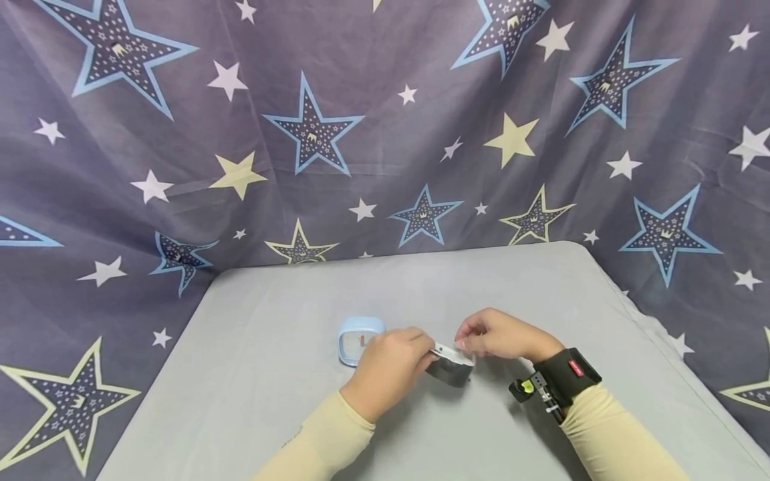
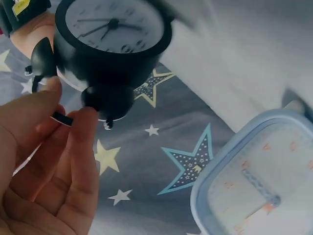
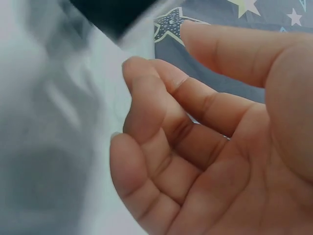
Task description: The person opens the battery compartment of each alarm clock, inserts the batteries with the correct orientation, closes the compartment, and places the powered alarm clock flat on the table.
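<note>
A black twin-bell alarm clock (image 1: pixel 450 371) is tilted above the sheet between my hands; its white dial (image 2: pixel 110 36) and both bells show in the left wrist view. My left hand (image 1: pixel 391 361) pinches it by the handle at the top, thumb and fingers close to the bells. At the clock's other side is my right hand (image 1: pixel 505 335). In the right wrist view its thumb stands apart from loosely bent fingers (image 3: pixel 146 107), with nothing visible between them. A dark edge of the clock (image 3: pixel 117 14) shows there, blurred.
A light-blue square clock (image 1: pixel 361 324) stands just beyond my left hand, partly hidden by it in the head view. Beneath everything lies a pale grey sheet (image 1: pixel 252 374). A star-patterned curtain (image 1: pixel 373 153) hangs behind and at both sides.
</note>
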Available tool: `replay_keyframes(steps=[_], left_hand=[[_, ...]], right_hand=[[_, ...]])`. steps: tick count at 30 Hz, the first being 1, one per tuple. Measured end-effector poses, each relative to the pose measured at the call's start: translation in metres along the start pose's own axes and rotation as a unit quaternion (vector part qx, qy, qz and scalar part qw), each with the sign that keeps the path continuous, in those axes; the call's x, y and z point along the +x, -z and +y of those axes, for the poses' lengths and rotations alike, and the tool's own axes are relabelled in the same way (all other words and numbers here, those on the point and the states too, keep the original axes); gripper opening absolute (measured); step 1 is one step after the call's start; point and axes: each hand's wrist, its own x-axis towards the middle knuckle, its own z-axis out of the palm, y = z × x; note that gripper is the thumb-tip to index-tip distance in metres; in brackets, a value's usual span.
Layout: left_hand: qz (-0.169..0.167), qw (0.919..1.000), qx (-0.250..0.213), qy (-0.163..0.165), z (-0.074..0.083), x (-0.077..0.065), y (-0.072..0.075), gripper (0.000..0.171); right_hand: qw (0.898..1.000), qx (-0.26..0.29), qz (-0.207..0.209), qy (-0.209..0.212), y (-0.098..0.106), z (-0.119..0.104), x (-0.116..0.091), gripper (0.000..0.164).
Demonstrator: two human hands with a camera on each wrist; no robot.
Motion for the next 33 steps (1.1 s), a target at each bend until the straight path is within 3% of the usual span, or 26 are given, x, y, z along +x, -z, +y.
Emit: replay_keyframes(steps=[7,15,25,33], left_hand=[[0.014,0.9996,0.015,0.018,-0.001,0.005,0.004,0.009],[-0.004,0.9984,0.056,-0.002,-0.001,0.017,0.005,0.008],[-0.018,0.9947,0.101,-0.004,-0.004,0.032,-0.006,0.007],[-0.016,0.9934,0.114,-0.007,-0.006,0.036,-0.017,0.007]], right_hand=[[1.000,0.008,0.009,-0.001,0.004,-0.005,-0.001,0.021],[1.000,-0.002,0.018,-0.002,0.006,-0.006,0.000,0.014],[0.999,-0.024,0.044,0.000,0.015,-0.011,-0.001,0.009],[0.997,0.018,0.077,-0.016,0.027,-0.019,-0.005,0.018]])
